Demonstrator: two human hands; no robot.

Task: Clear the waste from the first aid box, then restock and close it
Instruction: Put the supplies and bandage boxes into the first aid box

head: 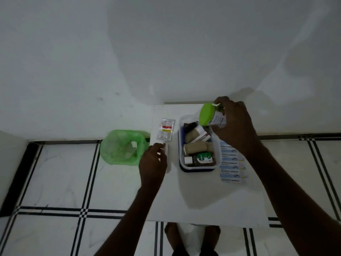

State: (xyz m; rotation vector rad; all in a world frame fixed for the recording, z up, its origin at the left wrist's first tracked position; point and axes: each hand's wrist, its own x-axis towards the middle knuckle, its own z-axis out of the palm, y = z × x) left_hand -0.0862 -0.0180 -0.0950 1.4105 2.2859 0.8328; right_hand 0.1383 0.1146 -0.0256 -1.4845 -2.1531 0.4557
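Note:
The first aid box (pixel 181 159), a clear tub on a dark blue lid, stands on a white table (pixel 203 200). Inside lie brown bandage rolls (pixel 194 147), a Dettol bottle (pixel 202 159) and a small white carton (pixel 202 136). My right hand (pixel 234 126) holds a white jar with a green lid (pixel 210 115) tilted above the box's far end. My left hand (pixel 153 163) rests at the table's left side, its fingers on a small flat pack (pixel 166 149). A foil tablet strip (pixel 166 129) lies left of the box. A strip of antiseptic bandages (pixel 232 167) lies right of it.
A bin lined with a green bag (pixel 122 148) stands on the tiled floor left of the table, with white scraps inside. A white wall runs behind the table. My bare feet (pixel 191 235) show below the table's front edge.

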